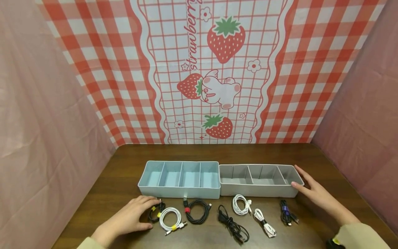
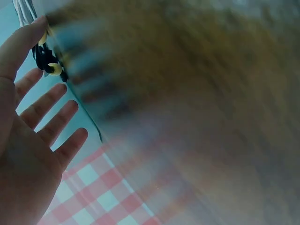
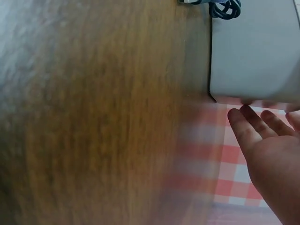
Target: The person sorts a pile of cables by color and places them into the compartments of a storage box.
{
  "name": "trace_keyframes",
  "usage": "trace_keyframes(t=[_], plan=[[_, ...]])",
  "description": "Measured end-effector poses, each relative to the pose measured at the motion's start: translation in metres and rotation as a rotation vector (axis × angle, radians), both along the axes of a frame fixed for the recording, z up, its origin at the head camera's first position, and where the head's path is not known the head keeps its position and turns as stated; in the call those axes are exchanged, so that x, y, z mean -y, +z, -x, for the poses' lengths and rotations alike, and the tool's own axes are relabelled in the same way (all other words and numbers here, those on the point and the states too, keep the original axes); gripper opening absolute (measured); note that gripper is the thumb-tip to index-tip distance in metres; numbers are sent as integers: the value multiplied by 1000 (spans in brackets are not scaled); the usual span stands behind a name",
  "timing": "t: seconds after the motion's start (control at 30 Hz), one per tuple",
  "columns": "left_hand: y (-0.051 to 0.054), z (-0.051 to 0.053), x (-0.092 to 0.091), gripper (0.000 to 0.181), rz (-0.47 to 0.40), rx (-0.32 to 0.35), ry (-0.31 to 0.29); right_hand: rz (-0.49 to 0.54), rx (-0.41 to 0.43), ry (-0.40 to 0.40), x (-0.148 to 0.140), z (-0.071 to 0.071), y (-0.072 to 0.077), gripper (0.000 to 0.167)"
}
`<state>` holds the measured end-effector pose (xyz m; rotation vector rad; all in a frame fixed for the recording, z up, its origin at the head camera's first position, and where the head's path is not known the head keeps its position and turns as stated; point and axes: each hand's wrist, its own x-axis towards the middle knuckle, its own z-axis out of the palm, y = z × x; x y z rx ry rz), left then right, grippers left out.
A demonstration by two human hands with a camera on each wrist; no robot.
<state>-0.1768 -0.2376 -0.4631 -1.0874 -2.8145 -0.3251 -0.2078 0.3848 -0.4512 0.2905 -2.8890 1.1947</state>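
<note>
My left hand point(image 1: 132, 214) lies with extended, spread fingers beside a small coiled black cable point(image 2: 45, 58) with yellow ties; whether it touches the cable cannot be told. Just right of that cable is a white coiled cable point(image 1: 161, 218) with a yellow tie. My right hand point(image 1: 318, 193) is at the right end of a grey divided box point(image 1: 258, 190), thumb near its front corner and fingers by the end wall. The fingers look fairly straight in the right wrist view. A light blue divided box point(image 1: 178, 192) stands end to end with the grey one.
In front of the boxes lie a black cable with a red tie point(image 1: 199, 221), a black cable point(image 1: 233, 226), two white cables point(image 1: 241, 209) and a black cable with a blue tie point(image 1: 286, 213). A checked strawberry cloth point(image 1: 217, 72) hangs behind the wooden table point(image 1: 124, 166).
</note>
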Motion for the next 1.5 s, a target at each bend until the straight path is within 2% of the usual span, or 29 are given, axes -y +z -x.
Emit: trace_keyframes(t=[0.13,0.33,0.57,0.77,1.13,1.33,1.5], plan=[[-2,2,-1,65,6,-4,-2,-6,4,2,-1,2,0,73],[-1,5,-4,60,-8,-54,-27,10,5,9,-2,2,0,74],[0,9,-4,41,-6,-63,-58,15,10,3,-2,2,-2,74],[2,9,-2,34,-1,-62,-64,41,15,16,-1,3,-3,74],[3,7,1,25,-63,-109,-96,91,9,26,1,2,-6,74],[4,8,0,23,-94,-185,-126,77,16,20,0,2,-5,74],[4,9,-1,23,-130,-265,-116,73,31,18,0,3,-5,74]])
